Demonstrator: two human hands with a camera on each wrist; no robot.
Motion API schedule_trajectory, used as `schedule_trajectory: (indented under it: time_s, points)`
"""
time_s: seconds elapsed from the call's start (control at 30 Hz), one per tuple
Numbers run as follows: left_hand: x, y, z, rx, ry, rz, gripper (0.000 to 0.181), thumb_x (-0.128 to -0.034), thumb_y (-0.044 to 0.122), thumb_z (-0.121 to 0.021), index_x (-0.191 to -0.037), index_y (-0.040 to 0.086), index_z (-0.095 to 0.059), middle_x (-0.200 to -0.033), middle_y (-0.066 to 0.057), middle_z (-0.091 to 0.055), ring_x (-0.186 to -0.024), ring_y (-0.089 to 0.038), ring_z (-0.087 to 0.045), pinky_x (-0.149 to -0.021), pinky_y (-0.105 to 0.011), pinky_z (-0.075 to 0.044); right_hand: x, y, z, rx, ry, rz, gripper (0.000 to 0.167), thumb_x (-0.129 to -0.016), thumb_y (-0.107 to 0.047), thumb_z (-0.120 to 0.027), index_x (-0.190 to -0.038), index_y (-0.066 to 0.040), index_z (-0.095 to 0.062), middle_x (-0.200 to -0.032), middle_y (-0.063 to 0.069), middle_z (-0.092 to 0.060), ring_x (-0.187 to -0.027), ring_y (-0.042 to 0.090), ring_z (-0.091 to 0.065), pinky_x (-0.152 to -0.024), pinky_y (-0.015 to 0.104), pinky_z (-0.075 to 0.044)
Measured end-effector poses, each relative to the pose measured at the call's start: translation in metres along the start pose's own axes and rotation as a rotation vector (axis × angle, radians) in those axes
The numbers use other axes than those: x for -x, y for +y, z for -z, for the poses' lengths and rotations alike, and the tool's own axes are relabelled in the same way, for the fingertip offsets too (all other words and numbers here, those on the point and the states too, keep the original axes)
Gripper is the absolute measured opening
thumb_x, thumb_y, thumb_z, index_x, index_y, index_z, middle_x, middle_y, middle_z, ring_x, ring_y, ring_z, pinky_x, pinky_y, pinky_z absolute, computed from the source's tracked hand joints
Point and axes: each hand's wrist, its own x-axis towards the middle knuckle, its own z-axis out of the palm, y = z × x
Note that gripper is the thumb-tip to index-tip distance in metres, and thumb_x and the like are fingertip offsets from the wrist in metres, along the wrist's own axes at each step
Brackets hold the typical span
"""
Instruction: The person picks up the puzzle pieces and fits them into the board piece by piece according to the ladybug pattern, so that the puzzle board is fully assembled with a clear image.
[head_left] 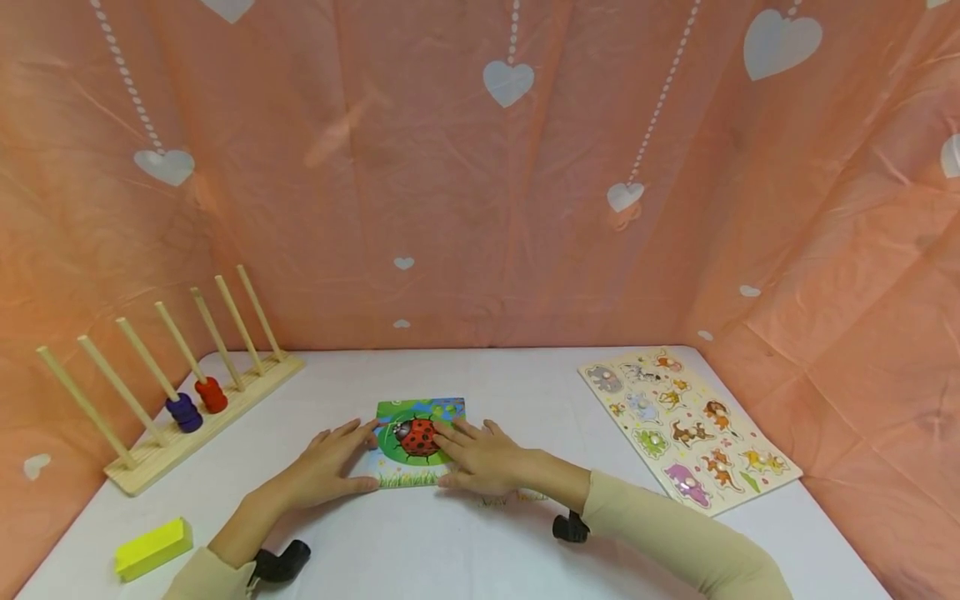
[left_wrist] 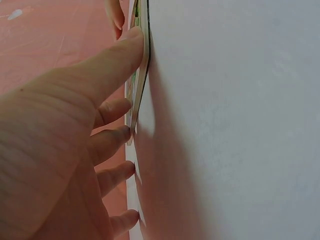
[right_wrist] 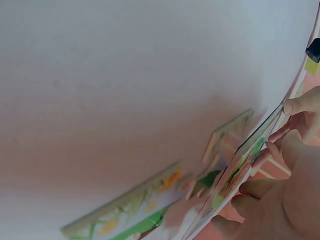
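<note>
A ladybug puzzle board (head_left: 393,475), with a red spotted beetle on green, lies on the white table in the head view. At its left side is my left hand (head_left: 322,471); the thumb touches the board's near edge in the left wrist view (left_wrist: 55,120), and the other fingers are spread along the side. My right hand (head_left: 487,458) rests its extended fingers over the right part of the ladybug picture, hiding some of it. Beneath that hand, loose puzzle pieces (right_wrist: 125,207) with flowers and grass lie on the table in the right wrist view.
A wooden peg rack (head_left: 161,454) with purple and red rings stands at the left. A yellow block (head_left: 153,550) lies near the front left. On the right lies an animal knob puzzle (head_left: 675,429). Behind the table hangs a peach curtain (head_left: 450,208) with hearts.
</note>
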Motion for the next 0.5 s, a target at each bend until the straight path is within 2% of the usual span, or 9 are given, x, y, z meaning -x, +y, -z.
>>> schedule_trajectory:
  time_s: [0.13, 0.3, 0.5]
  points:
    - [0.0011, 0.0002, -0.0002, 0.000, -0.002, -0.001, 0.084, -0.0843, 0.048, -0.076, -0.144, -0.002, -0.045, -0.120, 0.000, -0.064, -0.138, -0.051, -0.035, -0.102, -0.078, -0.021, 0.0016, -0.0008, -0.0027, -0.009, -0.008, 0.001, 0.070, -0.104, -0.054, -0.040, -0.159, -0.013, -0.026, -0.167, 0.000, -0.013, -0.152, 0.027, -0.012, -0.116, 0.062, -0.018]
    - [0.0012, 0.0019, 0.0012, 0.006, 0.006, -0.009, 0.078, -0.0845, 0.047, -0.077, -0.141, 0.000, -0.049, -0.122, -0.002, -0.063, -0.137, -0.052, -0.036, -0.101, -0.078, -0.022, 0.0027, -0.0006, -0.0051, -0.017, -0.020, -0.001, 0.071, -0.103, -0.055, -0.039, -0.159, -0.013, -0.025, -0.167, -0.001, -0.012, -0.153, 0.025, -0.010, -0.116, 0.062, -0.017]
    - [0.0011, 0.0027, 0.0025, 0.007, 0.004, -0.006, 0.079, -0.0847, 0.047, -0.077, -0.141, -0.001, -0.048, -0.122, -0.002, -0.064, -0.137, -0.052, -0.036, -0.102, -0.078, -0.021, 0.0020, -0.0002, -0.0052, -0.016, -0.020, -0.001, 0.072, -0.103, -0.056, -0.039, -0.159, -0.014, -0.025, -0.166, -0.001, -0.012, -0.153, 0.025, -0.010, -0.117, 0.062, -0.016]
